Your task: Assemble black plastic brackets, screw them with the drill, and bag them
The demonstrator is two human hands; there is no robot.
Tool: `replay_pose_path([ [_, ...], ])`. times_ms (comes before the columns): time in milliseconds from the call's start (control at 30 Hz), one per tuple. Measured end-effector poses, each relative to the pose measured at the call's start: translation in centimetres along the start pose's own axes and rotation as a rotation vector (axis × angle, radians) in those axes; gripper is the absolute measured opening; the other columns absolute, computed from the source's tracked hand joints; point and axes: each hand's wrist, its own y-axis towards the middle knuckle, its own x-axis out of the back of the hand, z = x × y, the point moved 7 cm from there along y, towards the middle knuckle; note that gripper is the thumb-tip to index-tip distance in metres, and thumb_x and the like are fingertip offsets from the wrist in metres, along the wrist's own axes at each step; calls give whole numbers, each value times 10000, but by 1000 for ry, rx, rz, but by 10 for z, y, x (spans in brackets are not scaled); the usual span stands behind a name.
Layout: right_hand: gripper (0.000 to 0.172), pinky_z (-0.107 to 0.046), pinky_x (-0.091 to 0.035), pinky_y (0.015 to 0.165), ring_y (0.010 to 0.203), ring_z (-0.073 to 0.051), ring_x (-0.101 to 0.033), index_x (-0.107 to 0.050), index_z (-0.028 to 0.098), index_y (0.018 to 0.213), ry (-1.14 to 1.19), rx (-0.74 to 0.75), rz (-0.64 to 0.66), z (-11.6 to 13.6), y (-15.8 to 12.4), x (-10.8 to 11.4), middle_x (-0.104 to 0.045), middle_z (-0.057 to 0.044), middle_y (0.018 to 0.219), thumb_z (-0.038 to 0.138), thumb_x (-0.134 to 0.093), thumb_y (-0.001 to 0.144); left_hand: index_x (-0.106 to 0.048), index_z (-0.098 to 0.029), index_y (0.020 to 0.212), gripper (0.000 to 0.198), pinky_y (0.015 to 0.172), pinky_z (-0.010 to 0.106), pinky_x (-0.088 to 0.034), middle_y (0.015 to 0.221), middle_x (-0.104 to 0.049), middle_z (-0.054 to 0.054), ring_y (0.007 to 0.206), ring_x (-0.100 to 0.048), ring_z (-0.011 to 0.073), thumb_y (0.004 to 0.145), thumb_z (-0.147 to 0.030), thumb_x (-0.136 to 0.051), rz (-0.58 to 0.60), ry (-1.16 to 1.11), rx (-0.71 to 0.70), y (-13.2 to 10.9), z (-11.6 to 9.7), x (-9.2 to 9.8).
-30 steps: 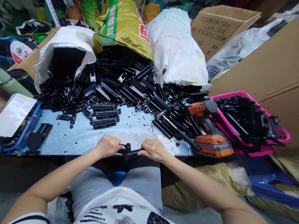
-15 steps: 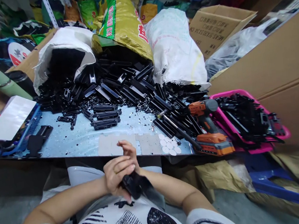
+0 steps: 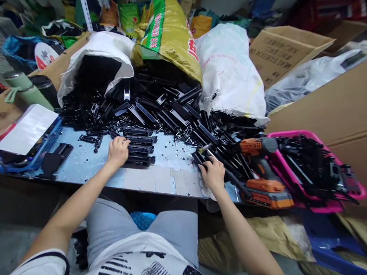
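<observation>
Left hand [image 3: 118, 151] now over blue tabletop [image 3: 80, 164]

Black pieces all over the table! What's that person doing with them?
The person's left hand is at the near-left ends of a neat row of black parts on the table. The right hand is down at some black strips, beside a hammer. I can't tell whether either hand has a grip. More pieces lie heaped by the sacks, and an orange drill stands next to a pink basket of black parts.
</observation>
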Motion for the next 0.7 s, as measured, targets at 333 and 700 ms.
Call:
replay_pose_path([
  [333,646,-372,-499,831,903,-195,-611,-381,232,1254,1057,-60,280,120,8,-52,-611,-73,1013,416,-681,712,-472,-77,1169,322,931,387,-426,1171,-498,193,1105,-499,240,897,-243,-430,-282,-145,473,-20,37,20],
  [700,519,-372,-508,829,855,-177,-627,-428,239,1026,1239,-45,211,140,1,-33,-584,-9,928,334,-764,643,-520,-249,1272,394,1057,643,-88,1352,-484,124,1336,-293,321,886,-328,-504,134,118,-351,-27,-79,-19],
])
